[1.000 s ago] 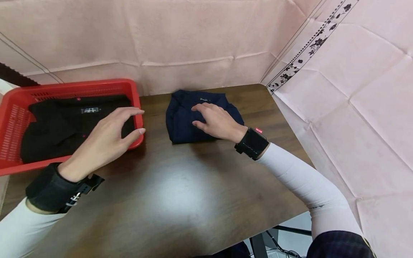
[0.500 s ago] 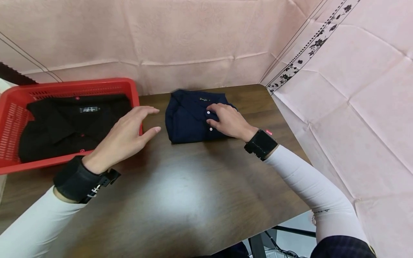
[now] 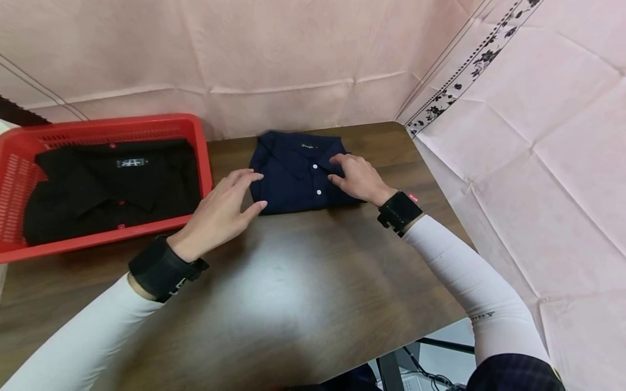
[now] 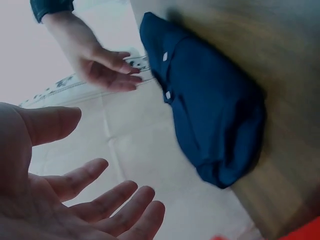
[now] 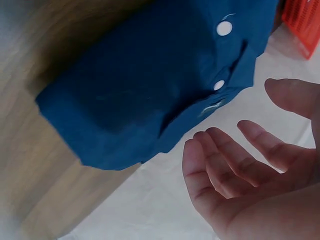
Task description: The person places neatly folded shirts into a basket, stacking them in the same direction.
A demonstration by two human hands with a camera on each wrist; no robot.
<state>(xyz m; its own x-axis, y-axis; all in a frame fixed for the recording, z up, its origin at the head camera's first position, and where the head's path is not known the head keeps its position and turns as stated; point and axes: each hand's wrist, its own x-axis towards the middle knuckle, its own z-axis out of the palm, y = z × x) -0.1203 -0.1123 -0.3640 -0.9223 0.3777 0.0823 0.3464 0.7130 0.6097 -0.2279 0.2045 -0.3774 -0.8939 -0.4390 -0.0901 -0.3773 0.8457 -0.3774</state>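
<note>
A folded navy shirt (image 3: 293,187) with white buttons lies on the wooden table near the back wall, collar toward the wall. My left hand (image 3: 222,217) hovers at the shirt's left edge, fingers spread and thumb apart, holding nothing. Over the shirt's right side is my right hand (image 3: 359,179), its fingers loosely bent with nothing between them. In the left wrist view a gap shows between the left fingers (image 4: 127,200) and the shirt (image 4: 210,95). The right wrist view shows the right hand (image 5: 260,170) apart from the cloth too.
A red plastic basket (image 3: 202,163) stands at the left of the table (image 3: 279,304). Inside it lies a folded black shirt (image 3: 98,190) with red buttons. Pale patterned sheeting (image 3: 293,60) covers the wall behind and the right side. Cables (image 3: 432,377) hang below the table's front right edge.
My left hand has moved right, from over the basket to the navy shirt's left edge. My right hand has shifted right across the shirt, uncovering its white buttons.
</note>
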